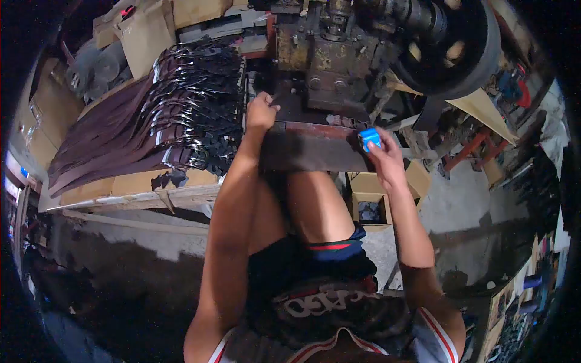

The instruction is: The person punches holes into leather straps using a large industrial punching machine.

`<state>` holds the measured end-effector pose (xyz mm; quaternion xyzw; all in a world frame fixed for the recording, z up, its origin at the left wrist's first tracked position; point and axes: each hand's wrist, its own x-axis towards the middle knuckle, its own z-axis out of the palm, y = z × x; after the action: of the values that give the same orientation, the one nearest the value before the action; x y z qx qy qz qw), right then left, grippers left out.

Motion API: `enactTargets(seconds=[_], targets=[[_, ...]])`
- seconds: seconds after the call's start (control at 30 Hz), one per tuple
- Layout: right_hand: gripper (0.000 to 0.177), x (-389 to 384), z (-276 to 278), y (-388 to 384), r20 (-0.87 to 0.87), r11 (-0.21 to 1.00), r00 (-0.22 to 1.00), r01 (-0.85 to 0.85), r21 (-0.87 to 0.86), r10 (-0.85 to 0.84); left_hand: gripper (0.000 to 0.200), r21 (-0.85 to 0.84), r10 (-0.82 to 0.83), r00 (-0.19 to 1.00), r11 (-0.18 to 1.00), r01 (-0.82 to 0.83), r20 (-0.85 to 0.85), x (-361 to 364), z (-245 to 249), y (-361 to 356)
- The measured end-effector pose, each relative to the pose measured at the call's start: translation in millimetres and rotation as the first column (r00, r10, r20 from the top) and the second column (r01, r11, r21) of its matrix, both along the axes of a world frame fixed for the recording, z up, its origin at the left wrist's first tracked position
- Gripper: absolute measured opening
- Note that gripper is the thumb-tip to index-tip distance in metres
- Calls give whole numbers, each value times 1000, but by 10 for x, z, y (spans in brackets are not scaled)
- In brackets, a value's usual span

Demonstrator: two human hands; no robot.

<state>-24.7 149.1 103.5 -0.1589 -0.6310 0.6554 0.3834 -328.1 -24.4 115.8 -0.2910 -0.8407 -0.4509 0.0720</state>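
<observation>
My left hand [261,112] is closed in front of the press, with its fingertips pinched together. Whatever may be between those fingers is too small and dark to make out. My right hand [388,158] grips a small, shiny blue block-like object [370,139] between thumb and fingers. Between my hands, over my knees, is a flat dark brown panel [311,152] with a worn reddish edge [321,129] behind it. Close to my left hand lies a big pile of dark brown belt-like strips [115,124] with shiny metal pieces [181,115] at their near-side ends.
A greasy machine press [333,60] stands straight ahead, with a large flywheel [451,48] at upper right. The strips lie on a cardboard-covered table [121,192]. An open cardboard box [367,196] sits on the floor below my right hand. More cartons [145,33] stand behind the pile.
</observation>
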Motion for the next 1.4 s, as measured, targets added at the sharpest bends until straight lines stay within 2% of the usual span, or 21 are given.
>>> enactTargets(seconds=[0.03,0.13,0.2,0.27,0.37,0.4,0.5,0.53,0.63,0.73,0.83,1.03,1.4], targets=[[55,-120,48,51,72,956,992,79,283,-103,35,33,-11,1000,999,12,-25,-2,12,13],[69,-556,0,306,82,900,995,13,435,-54,33,112,-102,988,990,88,118,39,82,6],[70,-807,-37,420,77,889,996,-2,457,-37,30,271,-180,956,956,115,231,-243,-259,88],[73,-1012,-38,481,84,863,996,-35,504,-8,28,414,-245,906,906,88,344,-243,-298,41],[76,-1161,129,266,147,900,985,-144,413,90,28,413,-205,915,910,48,347,-262,-356,54],[83,-1217,149,253,240,878,968,-179,444,76,29,399,-198,921,916,52,334,-293,-376,72],[91,-1275,138,186,324,770,941,-139,623,-92,29,349,-167,937,936,53,306,-289,-399,69],[95,-1268,115,181,308,774,947,-127,620,-91,29,329,-148,941,943,42,304,-219,-331,35],[93,-1145,160,119,319,651,933,-139,746,-166,28,300,-121,938,954,19,324,-155,-239,1],[87,-1091,123,201,366,686,929,-225,692,-64,28,284,-108,943,959,15,315,-81,-202,-19],[90,-1152,62,259,372,734,928,-229,639,-34,27,298,-137,952,953,52,272,-106,-196,-19],[84,-1235,-92,276,295,720,954,-173,672,-47,26,267,-120,958,962,48,259,63,-73,-45],[79,-1146,13,172,342,771,936,-157,617,-83,22,267,-151,954,961,79,260,-46,-165,-28]])
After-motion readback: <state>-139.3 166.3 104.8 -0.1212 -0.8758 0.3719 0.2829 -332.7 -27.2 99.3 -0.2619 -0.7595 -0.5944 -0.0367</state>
